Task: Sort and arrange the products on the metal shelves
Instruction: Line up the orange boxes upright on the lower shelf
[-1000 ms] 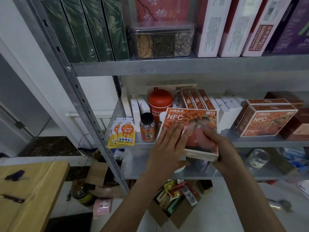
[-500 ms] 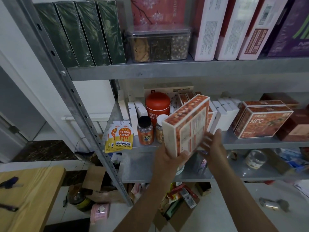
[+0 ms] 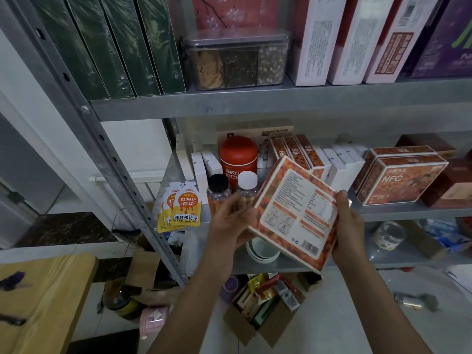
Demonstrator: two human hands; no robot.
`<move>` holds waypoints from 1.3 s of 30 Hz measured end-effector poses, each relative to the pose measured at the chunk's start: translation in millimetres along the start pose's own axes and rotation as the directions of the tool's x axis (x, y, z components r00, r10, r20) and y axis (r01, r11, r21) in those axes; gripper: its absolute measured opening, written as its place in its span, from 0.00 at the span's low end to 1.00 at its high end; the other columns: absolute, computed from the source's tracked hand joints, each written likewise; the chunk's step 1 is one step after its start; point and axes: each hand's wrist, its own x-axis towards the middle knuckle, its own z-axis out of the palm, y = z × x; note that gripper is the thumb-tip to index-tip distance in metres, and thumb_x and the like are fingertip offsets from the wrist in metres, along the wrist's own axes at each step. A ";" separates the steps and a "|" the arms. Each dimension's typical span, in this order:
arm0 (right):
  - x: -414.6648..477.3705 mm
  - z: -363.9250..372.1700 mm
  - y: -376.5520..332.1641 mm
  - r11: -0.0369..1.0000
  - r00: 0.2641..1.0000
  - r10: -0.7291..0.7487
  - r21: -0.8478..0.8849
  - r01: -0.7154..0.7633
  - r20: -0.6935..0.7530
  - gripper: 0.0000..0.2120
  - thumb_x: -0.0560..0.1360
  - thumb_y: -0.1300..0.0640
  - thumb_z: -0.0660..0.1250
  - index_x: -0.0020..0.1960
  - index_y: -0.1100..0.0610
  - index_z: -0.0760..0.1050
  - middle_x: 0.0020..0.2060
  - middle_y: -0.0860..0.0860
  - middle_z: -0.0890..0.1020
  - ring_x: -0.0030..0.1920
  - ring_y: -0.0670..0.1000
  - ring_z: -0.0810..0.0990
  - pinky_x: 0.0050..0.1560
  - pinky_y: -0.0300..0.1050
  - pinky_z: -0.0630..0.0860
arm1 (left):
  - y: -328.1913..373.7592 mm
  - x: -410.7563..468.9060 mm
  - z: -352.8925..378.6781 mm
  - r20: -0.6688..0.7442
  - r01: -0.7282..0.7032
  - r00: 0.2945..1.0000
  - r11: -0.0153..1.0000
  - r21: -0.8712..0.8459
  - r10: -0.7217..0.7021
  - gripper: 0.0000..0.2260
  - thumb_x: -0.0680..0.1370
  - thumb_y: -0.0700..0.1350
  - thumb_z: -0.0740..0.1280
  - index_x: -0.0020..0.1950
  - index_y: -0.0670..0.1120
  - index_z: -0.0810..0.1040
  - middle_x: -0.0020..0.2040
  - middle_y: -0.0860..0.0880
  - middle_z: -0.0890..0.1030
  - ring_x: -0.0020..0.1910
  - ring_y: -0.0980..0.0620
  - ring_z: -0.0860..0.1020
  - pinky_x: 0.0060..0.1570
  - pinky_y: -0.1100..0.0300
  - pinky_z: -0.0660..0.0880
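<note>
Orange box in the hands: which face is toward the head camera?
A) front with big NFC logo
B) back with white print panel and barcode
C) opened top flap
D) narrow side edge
B: the orange box, held between the left hand and the right hand, shows a white panel of fine print and a barcode near its lower corner.

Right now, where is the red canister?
In the head view the red canister stands left of centre on the middle shelf, just behind the black-capped bottle and white-capped bottle, with upright orange boxes to its right.
</note>
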 end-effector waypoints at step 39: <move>-57.2 30.7 -33.0 0.983 0.923 -0.122 -0.085 0.163 0.365 0.16 0.77 0.42 0.60 0.53 0.51 0.81 0.43 0.48 0.87 0.44 0.48 0.86 0.38 0.35 0.80 | -10.0 -7.9 45.8 0.259 -0.253 0.952 0.892 0.375 0.161 0.42 0.67 0.62 0.70 0.76 0.49 0.60 0.70 0.47 0.72 0.67 0.49 0.74 0.66 0.51 0.73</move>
